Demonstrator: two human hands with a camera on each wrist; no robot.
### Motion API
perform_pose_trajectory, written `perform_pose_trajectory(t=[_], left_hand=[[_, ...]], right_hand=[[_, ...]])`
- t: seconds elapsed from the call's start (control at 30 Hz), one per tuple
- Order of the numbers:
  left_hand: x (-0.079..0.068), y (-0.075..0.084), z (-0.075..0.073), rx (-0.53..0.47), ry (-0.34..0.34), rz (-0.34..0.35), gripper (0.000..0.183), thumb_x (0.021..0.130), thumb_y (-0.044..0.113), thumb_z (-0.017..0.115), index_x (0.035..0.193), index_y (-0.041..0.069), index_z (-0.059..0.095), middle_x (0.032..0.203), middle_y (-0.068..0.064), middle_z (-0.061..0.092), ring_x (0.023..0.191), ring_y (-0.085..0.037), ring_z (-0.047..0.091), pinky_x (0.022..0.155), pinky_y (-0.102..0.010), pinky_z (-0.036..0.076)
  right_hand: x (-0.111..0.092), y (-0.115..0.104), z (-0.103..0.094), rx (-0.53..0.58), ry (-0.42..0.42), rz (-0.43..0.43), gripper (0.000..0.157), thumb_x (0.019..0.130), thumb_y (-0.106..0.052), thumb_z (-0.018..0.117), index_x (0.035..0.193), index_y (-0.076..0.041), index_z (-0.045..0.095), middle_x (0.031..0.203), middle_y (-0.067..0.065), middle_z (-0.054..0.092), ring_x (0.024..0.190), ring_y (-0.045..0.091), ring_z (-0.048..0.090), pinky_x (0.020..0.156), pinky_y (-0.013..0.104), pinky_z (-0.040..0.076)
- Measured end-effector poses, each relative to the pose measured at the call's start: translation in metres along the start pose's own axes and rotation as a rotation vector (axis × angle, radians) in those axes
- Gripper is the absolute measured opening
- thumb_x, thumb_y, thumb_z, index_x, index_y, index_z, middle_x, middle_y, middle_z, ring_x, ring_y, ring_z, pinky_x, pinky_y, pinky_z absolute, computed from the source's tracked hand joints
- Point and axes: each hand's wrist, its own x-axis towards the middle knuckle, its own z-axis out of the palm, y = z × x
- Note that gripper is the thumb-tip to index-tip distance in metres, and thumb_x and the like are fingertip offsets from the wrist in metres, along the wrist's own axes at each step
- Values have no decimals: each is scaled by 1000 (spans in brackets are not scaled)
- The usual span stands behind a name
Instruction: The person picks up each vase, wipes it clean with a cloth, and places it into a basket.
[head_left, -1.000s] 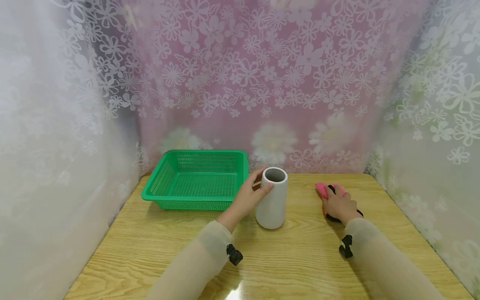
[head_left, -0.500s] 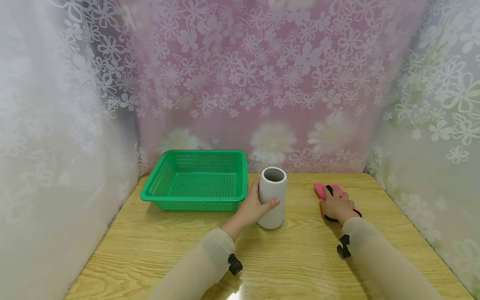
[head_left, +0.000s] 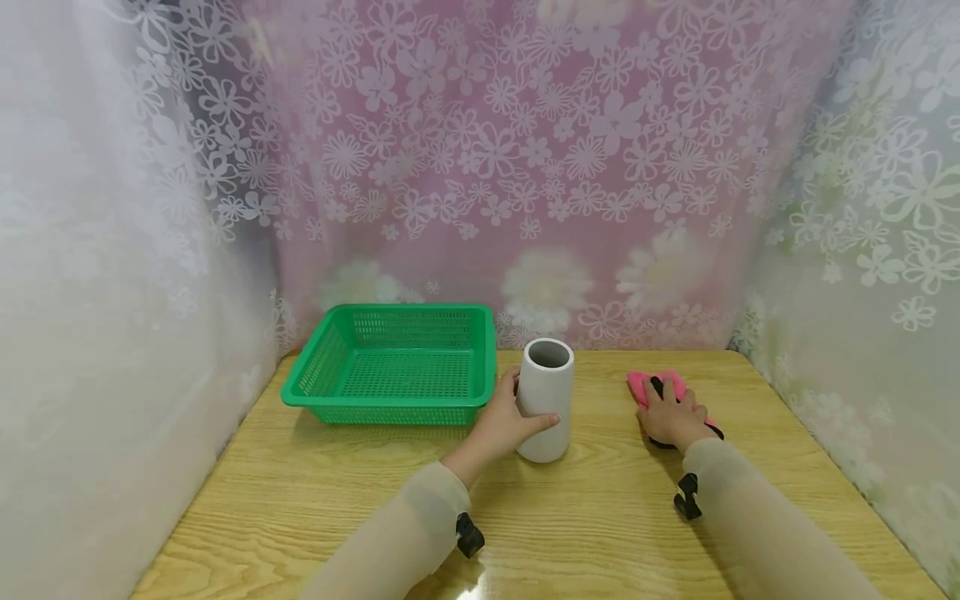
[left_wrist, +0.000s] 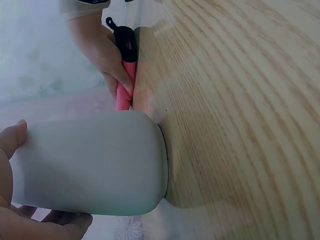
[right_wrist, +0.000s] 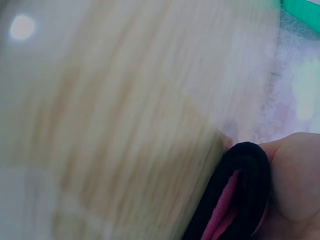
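A tall white vase with a round open mouth stands upright in the middle of the wooden table. My left hand grips it from the left side, the thumb lying across its front and the other fingers going behind it. In the left wrist view the base of the vase meets the tabletop. To the right, a pink cloth item with black trim lies folded under my right hand, whose fingers hold it from above. A small black loop sticks out from its end in the left wrist view. The right wrist view shows its thick black folded edge.
A green plastic basket with perforated sides stands at the back left of the table, close beside my left hand. Flowered curtains hang behind the table and along both sides.
My left hand has shifted lower on the vase, its thumb moving from near the rim down to the front. The right hand has spread slightly over the pink cloth item. The vase stays in place.
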Motion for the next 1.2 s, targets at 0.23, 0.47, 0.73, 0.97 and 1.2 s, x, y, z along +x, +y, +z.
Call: perform_pose_trajectory(t=[0.23,0.47,0.73,0.97,1.2], left_hand=[[-1,3,1,51,38,-23,95,79,43,86,153,22,32,140,-4,52,125,-26,55,98,-52,48],[-4,2,2,63,48,-20,94,75,45,88,151,23,36,137,-2,54,121,-24,57,95,-51,50],[-5,3,-1,80,67,-30,96,73,47,89,150,25,37,136,0,55,120,-22,57,94,-49,51],[-7,9,-9,59,75,-21,94,72,46,90,149,22,40,133,-1,56,119,-23,58,94,-48,51],[-10,14,-21,-29,71,2,93,72,44,90,148,23,40,133,0,54,120,-25,57,96,-49,50]], right_hand=[[-7,-3,-8,6,-54,10,68,108,-34,38,160,-2,6,157,37,-13,135,69,-11,104,81,2],[-8,-3,-9,-3,-76,3,69,108,-34,39,160,-2,6,157,36,-11,136,69,-10,104,81,4],[-9,-3,-13,-17,-80,-5,69,107,-31,42,159,-1,8,156,38,-10,136,69,-9,104,81,6],[-7,-3,-15,-30,-92,0,69,107,-32,42,160,-2,8,156,38,-9,136,69,-8,104,81,7],[-7,-3,-16,-22,-109,-10,69,107,-31,42,160,-2,7,156,38,-11,136,69,-9,104,81,6]])
